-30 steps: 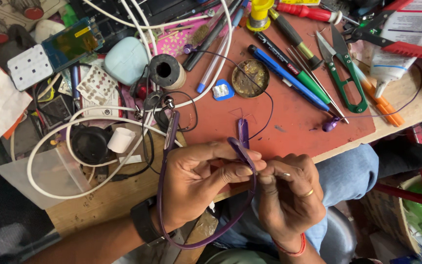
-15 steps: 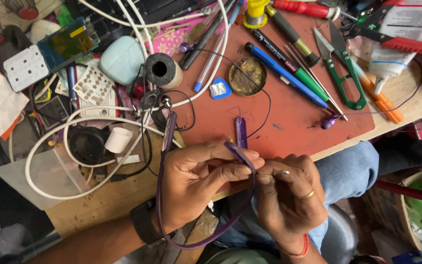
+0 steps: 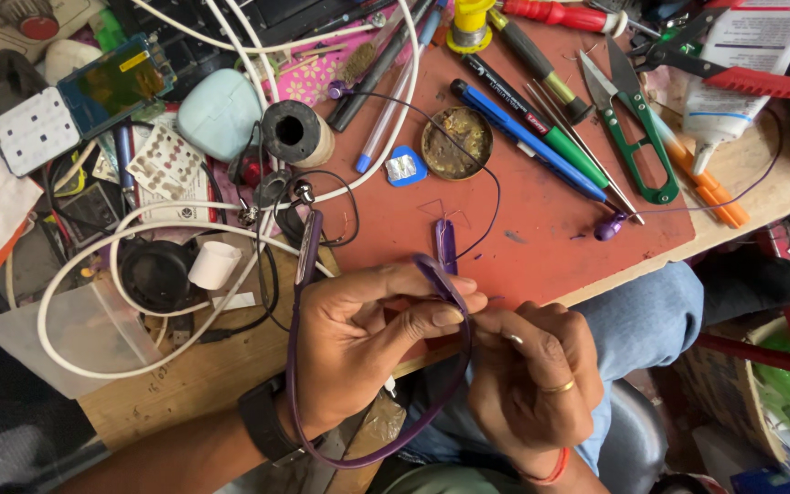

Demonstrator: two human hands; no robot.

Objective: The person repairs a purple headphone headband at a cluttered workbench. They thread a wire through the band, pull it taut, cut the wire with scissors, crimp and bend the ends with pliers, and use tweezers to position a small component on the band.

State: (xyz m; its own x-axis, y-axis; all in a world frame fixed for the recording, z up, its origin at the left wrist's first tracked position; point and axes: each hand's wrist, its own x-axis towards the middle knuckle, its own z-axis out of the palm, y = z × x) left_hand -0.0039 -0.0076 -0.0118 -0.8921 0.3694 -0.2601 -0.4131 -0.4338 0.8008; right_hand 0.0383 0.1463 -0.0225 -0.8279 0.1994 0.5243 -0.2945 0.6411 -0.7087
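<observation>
Mid-repair: left hand pinches the purple neckband end at the near worktop edge, right hand pinched on its fine wire, joint not closed yet.

The left hand is pinching a purple neckband at its end; the right hand is touching it beside the red mat.

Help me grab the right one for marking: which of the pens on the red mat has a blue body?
The blue pen, lying diagonally between the green-barrelled pen and the round tin; the others are green-and-black or clear.
</observation>
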